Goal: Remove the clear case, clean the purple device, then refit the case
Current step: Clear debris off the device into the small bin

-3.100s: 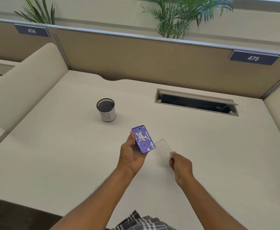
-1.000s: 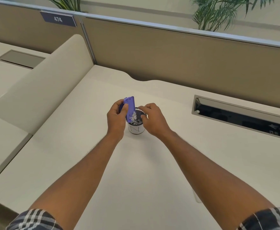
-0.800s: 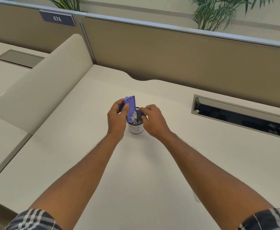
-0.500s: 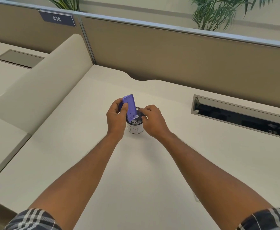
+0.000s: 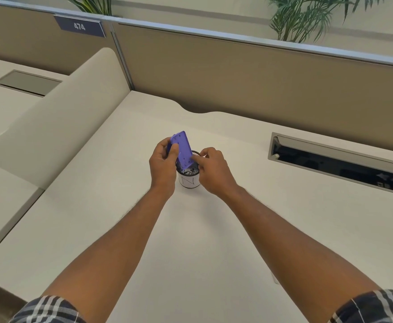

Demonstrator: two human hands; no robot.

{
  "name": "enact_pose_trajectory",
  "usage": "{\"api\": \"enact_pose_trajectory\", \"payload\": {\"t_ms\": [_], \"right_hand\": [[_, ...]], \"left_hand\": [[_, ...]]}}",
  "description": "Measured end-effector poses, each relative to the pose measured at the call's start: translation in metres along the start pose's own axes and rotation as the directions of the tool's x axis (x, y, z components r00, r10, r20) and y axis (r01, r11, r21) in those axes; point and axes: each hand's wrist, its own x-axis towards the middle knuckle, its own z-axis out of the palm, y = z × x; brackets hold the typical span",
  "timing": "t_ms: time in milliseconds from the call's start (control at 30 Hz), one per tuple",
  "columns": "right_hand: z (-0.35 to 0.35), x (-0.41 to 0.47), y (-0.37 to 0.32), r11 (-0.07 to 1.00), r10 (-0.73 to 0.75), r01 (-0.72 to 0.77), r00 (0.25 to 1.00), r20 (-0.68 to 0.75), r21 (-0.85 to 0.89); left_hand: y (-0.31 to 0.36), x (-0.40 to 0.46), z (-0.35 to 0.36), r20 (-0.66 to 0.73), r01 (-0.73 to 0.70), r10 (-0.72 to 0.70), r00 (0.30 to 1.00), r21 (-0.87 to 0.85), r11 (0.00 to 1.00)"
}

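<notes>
My left hand [image 5: 161, 166] grips the purple device [image 5: 182, 148] by its upper edges and holds it tilted, lower end dipping into a small white cup [image 5: 189, 181] with a dark rim. White and dark bits lie inside the cup. My right hand [image 5: 214, 170] is curled over the cup's right rim, fingertips against the device's lower end. The device's face looks bare purple. A faint clear edge, likely the case [image 5: 275, 279], lies on the desk beside my right forearm, mostly hidden.
The cream desk [image 5: 121, 206] is bounded by a tan partition [image 5: 237, 73] at the back and a rounded cream divider [image 5: 51, 127] on the left. An open cable slot [image 5: 337, 159] is set into the desk at the right.
Three seconds ago the speckled device and the case were held apart near me. Over the last second the white bits slid off the device into the cup, and the device rose slightly.
</notes>
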Motion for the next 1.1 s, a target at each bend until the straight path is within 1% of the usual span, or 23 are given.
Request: {"api": "enact_pose_trajectory", "payload": {"t_ms": [133,200,267,367,467,567,667,767,867,933,1100], "right_hand": [[0.002,-0.004,0.002,0.998,-0.05,0.049,0.999,-0.022,-0.044],[0.002,-0.006,0.003,0.998,-0.065,0.064,0.997,-0.043,-0.017],[0.0,-0.007,0.002,0.998,-0.049,0.053,0.995,-0.091,0.046],[-0.005,-0.013,0.005,0.988,0.034,-0.004,0.98,-0.196,0.151],[-0.013,-0.027,0.016,0.968,0.163,-0.105,0.953,-0.255,0.229],[-0.024,-0.054,0.036,0.944,0.266,-0.193,0.925,-0.273,0.268],[-0.032,-0.093,0.064,0.901,0.406,-0.345,0.885,-0.228,0.262],[-0.036,-0.136,0.094,0.829,0.55,-0.511,0.818,-0.166,0.228],[-0.034,-0.177,0.116,0.758,0.652,-0.644,0.753,-0.093,0.103],[-0.032,-0.199,0.122,0.726,0.687,-0.688,0.724,-0.063,0.006],[-0.025,-0.235,0.116,0.673,0.734,-0.728,0.679,0.004,-0.129]], "left_hand": [[0.004,0.001,-0.001,-0.006,0.006,-0.006,1.0,-0.038,0.999],[0.005,0.001,-0.002,-0.01,0.011,-0.011,1.0,-0.049,0.999],[0.007,0.0,-0.002,-0.021,0.036,-0.038,0.999,-0.068,0.997],[0.012,-0.003,-0.003,-0.03,0.072,-0.076,0.997,-0.124,0.99],[0.016,-0.008,-0.008,-0.011,0.108,-0.112,0.994,-0.196,0.975],[0.019,-0.017,-0.012,0.04,0.153,-0.147,0.988,-0.295,0.943],[0.022,-0.027,-0.015,0.103,0.242,-0.219,0.97,-0.371,0.897],[0.023,-0.044,-0.013,0.132,0.301,-0.27,0.954,-0.412,0.86],[0.022,-0.066,-0.007,0.157,0.335,-0.296,0.942,-0.429,0.839],[0.018,-0.079,-0.002,0.177,0.365,-0.32,0.931,-0.429,0.826],[0.004,-0.12,0.01,0.229,0.467,-0.409,0.883,-0.364,0.806]]}}
